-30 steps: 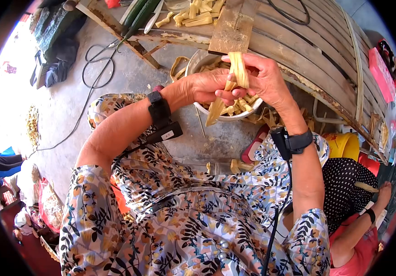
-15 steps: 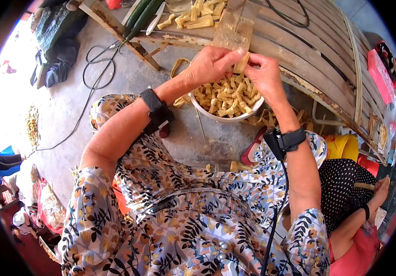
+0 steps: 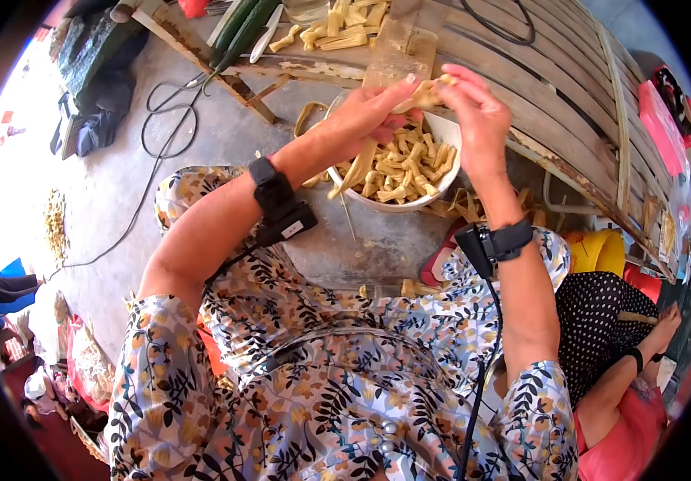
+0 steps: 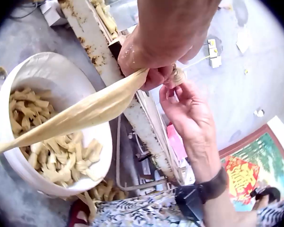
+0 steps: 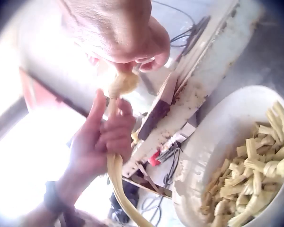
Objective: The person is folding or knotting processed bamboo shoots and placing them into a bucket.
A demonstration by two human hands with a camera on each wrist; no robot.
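My left hand point(image 3: 365, 120) grips a long pale-yellow, leaf-like strip point(image 4: 80, 113), whose loose tail hangs from below the fist across the bucket. Between the hands the strip forms a small rounded bundle point(image 5: 124, 84). My right hand point(image 3: 478, 116) pinches the bundle's far end with thumb and fingers, seen from above in the right wrist view. Under both hands stands a white bucket point(image 3: 397, 207) holding many short yellow knotted pieces point(image 3: 409, 164).
A slatted bench point(image 3: 554, 104) with a rusty edge lies beyond the bucket. On it are a wooden board point(image 3: 401, 56), more yellow pieces point(image 3: 349, 36) and dark green cucumbers point(image 3: 247, 32). A black cable point(image 3: 153, 152) loops on the floor. Another person's arm point(image 3: 626, 377) shows at right.
The strip first stood folded upright between both hands, then lower between the fingertips. Now the right hand has moved up and right, and the tail hangs from the left fist.
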